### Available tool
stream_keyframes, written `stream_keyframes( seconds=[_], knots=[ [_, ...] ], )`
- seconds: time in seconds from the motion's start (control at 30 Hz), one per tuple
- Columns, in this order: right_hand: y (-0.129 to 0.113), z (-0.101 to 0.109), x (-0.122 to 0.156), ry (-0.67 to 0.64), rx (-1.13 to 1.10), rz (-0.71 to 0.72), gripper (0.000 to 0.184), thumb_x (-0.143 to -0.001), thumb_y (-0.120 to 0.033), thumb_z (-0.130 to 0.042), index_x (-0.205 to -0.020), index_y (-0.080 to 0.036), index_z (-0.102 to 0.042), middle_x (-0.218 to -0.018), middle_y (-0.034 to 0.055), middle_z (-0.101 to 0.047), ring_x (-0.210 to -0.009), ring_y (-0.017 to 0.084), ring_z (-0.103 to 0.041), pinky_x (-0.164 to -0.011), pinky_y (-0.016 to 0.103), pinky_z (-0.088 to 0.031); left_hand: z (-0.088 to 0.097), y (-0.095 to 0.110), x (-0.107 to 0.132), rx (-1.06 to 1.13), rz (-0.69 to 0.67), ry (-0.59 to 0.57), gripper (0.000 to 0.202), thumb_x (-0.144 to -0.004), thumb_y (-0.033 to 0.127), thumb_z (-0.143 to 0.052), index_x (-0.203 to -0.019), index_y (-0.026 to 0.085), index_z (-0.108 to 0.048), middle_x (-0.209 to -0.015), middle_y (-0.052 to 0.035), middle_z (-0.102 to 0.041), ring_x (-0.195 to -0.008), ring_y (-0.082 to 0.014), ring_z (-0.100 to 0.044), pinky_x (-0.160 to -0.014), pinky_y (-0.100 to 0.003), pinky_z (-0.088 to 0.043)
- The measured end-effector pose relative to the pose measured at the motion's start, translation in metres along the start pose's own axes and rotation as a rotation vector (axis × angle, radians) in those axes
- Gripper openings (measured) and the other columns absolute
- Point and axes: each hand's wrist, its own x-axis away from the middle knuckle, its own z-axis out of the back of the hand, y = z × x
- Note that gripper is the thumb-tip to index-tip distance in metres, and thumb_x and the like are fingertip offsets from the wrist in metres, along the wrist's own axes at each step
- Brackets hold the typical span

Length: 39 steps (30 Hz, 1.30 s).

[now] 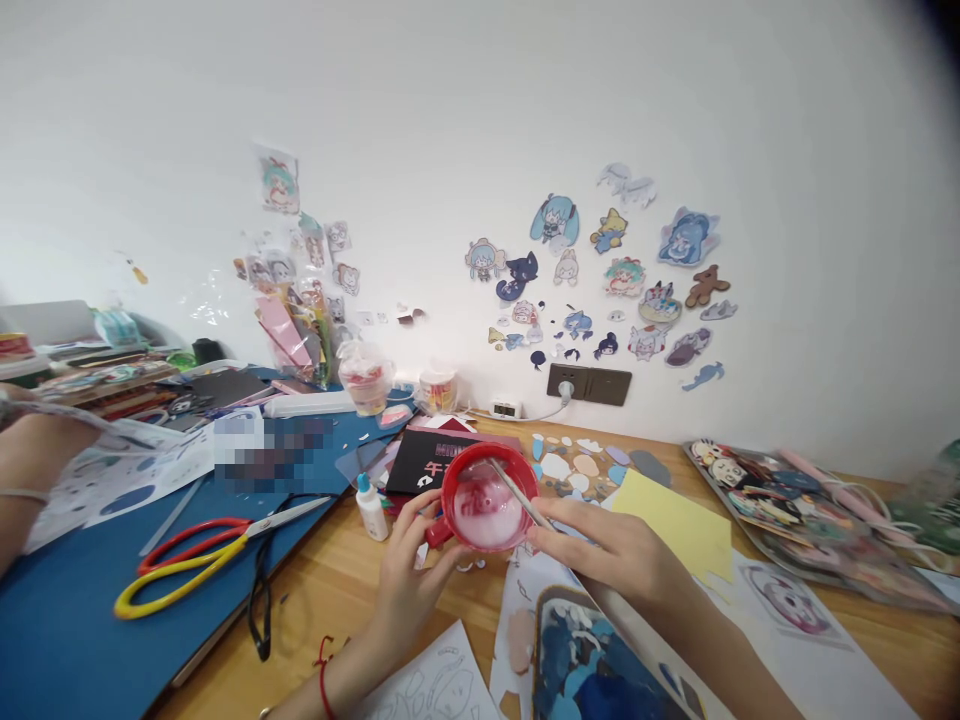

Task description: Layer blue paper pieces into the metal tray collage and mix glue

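My left hand [412,580] grips a red cup [448,485] at its handle side, with the fingers and thumb against the wall. The cup is tilted so that its inside shows, and a whitish, milky liquid [487,520] lies in it. Between the fingers of my right hand [619,550] is a thin stick-like tool [516,487], its tip inside the cup; whether it is a brush I cannot make out. A small white glue bottle [372,512] with a blue cap stands left of the cup. Just behind the cup lies a black printed box or booklet [409,465].
Red-and-yellow scissors [217,555] lie on a blue board [82,640] at left, where another person's arm [22,470] reaches in. Cut paper pieces [577,465], a yellow sheet [675,520], a paint-stained tray [538,640] and a drawing [431,680] surround my hands. A wall socket [589,384] sits behind.
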Motion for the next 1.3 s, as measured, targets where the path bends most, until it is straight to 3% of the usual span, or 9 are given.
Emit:
stream_keyframes(
  seconds=[0.27, 0.43, 0.67, 0.97, 1.2, 1.3],
  knots=[
    [-0.009, 0.013, -0.011, 0.01, 0.166, 0.123, 0.03, -0.09, -0.01, -0.031, -0.096, -0.012, -0.061, -0.095, 0.0106, -0.065, -0.088, 0.018, -0.06, -0.071, 0.029, -0.052, 0.0, 0.002, 0.001, -0.012, -0.064, -0.024, 0.014, -0.077, 0.021, -0.062, -0.088, 0.02, -0.054, -0.114, -0.0089, -0.047, -0.104, -0.0206, -0.051, -0.086, -0.037, -0.049],
    [-0.016, 0.0, -0.015, 0.024, 0.254, 0.185, 0.032, -0.088, -0.009, -0.029, -0.094, -0.008, -0.061, -0.086, 0.011, -0.067, -0.081, 0.021, -0.062, -0.069, 0.033, -0.053, -0.001, 0.002, 0.003, -0.035, -0.151, 0.029, 0.021, -0.075, 0.015, -0.063, -0.094, 0.021, -0.056, -0.116, -0.0094, -0.044, -0.107, -0.0227, -0.051, -0.088, -0.039, -0.05],
    [-0.022, -0.024, -0.014, 0.06, 0.337, 0.351, 0.024, -0.084, -0.006, -0.04, -0.093, -0.007, -0.061, -0.097, 0.0104, -0.065, -0.096, 0.023, -0.057, -0.086, 0.036, -0.049, 0.001, 0.0, 0.005, -0.071, -0.149, 0.09, 0.021, -0.072, 0.009, -0.064, -0.089, 0.02, -0.059, -0.118, -0.0094, -0.043, -0.113, -0.026, -0.046, -0.088, -0.041, -0.049],
    [-0.035, -0.022, -0.025, 0.119, 0.287, 0.194, 0.026, -0.086, -0.005, -0.035, -0.091, -0.007, -0.061, -0.086, 0.0119, -0.065, -0.081, 0.023, -0.06, -0.07, 0.036, -0.053, 0.003, 0.001, 0.002, -0.13, -0.257, 0.091, 0.015, -0.073, 0.009, -0.062, -0.084, 0.018, -0.058, -0.114, -0.01, -0.046, -0.116, -0.0276, -0.046, -0.091, -0.04, -0.047],
    [-0.03, -0.005, -0.027, 0.037, 0.064, 0.076, 0.031, -0.088, -0.005, -0.029, -0.091, -0.01, -0.06, -0.083, 0.0103, -0.064, -0.078, 0.017, -0.058, -0.066, 0.031, -0.051, 0.001, -0.005, 0.005, -0.148, -0.309, 0.064, 0.01, -0.074, 0.01, -0.062, -0.076, 0.017, -0.056, -0.113, -0.0098, -0.048, -0.114, -0.027, -0.049, -0.088, -0.038, -0.049],
    [-0.022, 0.001, -0.022, -0.015, -0.077, 0.021, 0.025, -0.088, -0.009, -0.034, -0.094, -0.013, -0.058, -0.088, 0.0082, -0.063, -0.079, 0.015, -0.057, -0.066, 0.028, -0.05, 0.001, -0.004, 0.005, -0.129, -0.313, 0.042, 0.009, -0.075, 0.009, -0.061, -0.076, 0.017, -0.056, -0.114, -0.0099, -0.047, -0.114, -0.0268, -0.048, -0.088, -0.038, -0.049]
  ],
)
